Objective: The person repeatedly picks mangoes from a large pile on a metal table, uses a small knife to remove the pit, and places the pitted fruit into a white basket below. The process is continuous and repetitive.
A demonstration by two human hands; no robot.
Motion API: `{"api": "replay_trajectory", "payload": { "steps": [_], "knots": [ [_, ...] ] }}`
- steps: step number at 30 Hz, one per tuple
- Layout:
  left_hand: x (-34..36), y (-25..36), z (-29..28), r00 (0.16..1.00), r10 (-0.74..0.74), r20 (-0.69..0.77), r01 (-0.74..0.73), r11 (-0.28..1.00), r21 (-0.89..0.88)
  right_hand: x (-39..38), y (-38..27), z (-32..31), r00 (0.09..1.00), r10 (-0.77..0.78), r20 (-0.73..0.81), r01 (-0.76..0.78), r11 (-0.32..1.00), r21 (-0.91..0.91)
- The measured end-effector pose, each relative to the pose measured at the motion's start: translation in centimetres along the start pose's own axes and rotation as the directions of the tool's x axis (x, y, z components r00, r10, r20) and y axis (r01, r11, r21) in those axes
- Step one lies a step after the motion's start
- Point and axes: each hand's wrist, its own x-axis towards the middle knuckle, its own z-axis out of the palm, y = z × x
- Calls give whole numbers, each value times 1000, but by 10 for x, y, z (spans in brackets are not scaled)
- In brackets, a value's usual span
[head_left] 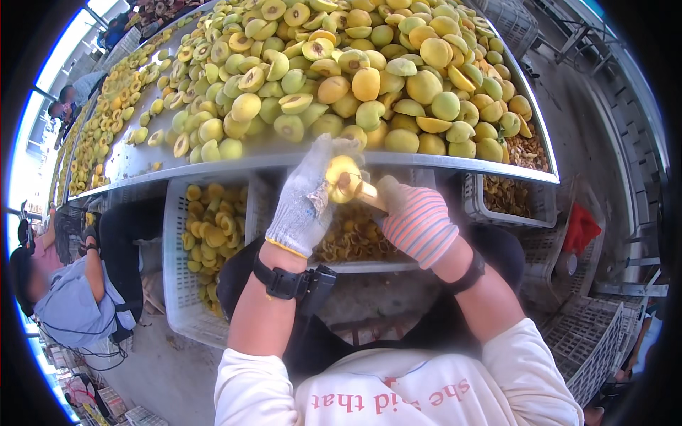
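My left hand, in a grey knit glove, is closed around a halved yellow stone fruit. The cut face with its brown centre is turned up toward me. My right hand, in a pink-and-grey striped glove, grips a short, flat, wood-coloured tool. The tip of that tool touches or nearly touches the fruit's lower right side; its exact contact is unclear. Both hands are over the near edge of a metal table, heaped with yellow-green fruit, many cut in half.
A white crate at my left holds fruit halves. Beneath my hands, another crate contains brownish-yellow scraps; a crate at right holds similar pieces. A red cloth lies near stacked crates. A co-worker sits at left.
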Motion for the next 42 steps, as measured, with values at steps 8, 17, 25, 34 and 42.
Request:
{"api": "replay_trajectory", "payload": {
  "steps": [8, 17, 25, 34, 42],
  "knots": [
    [-6, -1, 13, 995, 102, -17, -98, 981, 167, 1, -7, -3, 995, 31, 91, -31, 1000, -5],
    [1, -2, 3, 989, -130, -70, 141, 972, 189, -2, -3, 13, 999, 19, 46, -15, 996, -85],
    [4, -9, -2, 974, -148, -170, 200, 918, 343, -4, -5, 22, 985, 80, 153, -75, 996, -39],
    [6, -8, 2, 947, -203, -249, 299, 838, 457, -2, 2, 22, 987, 81, 142, -73, 995, -61],
    [9, -12, -24, 990, -137, 39, 54, 611, 790, -6, -1, 23, 961, 94, 261, -82, 995, -56]
  ]
}}
